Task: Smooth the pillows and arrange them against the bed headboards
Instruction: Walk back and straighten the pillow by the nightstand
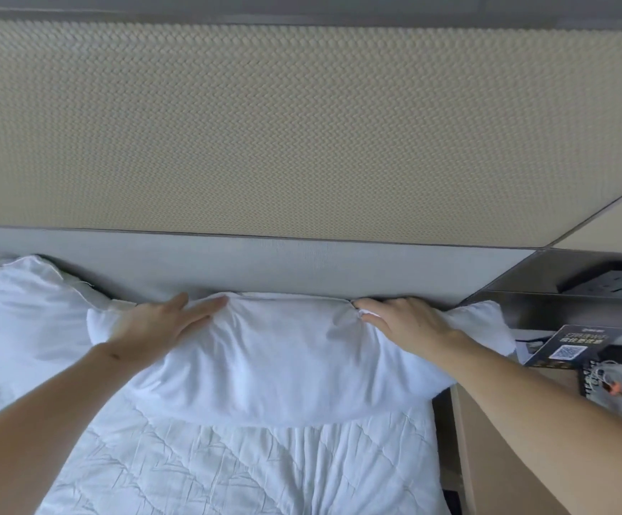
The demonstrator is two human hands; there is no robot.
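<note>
We are pressing our left hand point(161, 327) flat, fingers spread, on the upper left of the white pillow point(283, 366), while our right hand point(402, 325) is lying open on its upper right, fingertips at the top seam. The pillow is sitting on the quilt point(235, 473), its top edge touching the grey headboard point(265, 262). It is looking soft, light and easily dented, so we are judging broad palm strokes and corner holds best. A second pillow point(20, 310) is lying to the left.

Pillow point(283, 366): white cloth, matt, creased. Quilt point(227, 470): stitched white cloth, wrinkled. Headboard point(265, 265): grey fabric, matt, fine weave. Wall panel point(302, 135): beige woven texture, rough. Card point(569, 345): glossy black paper.
</note>
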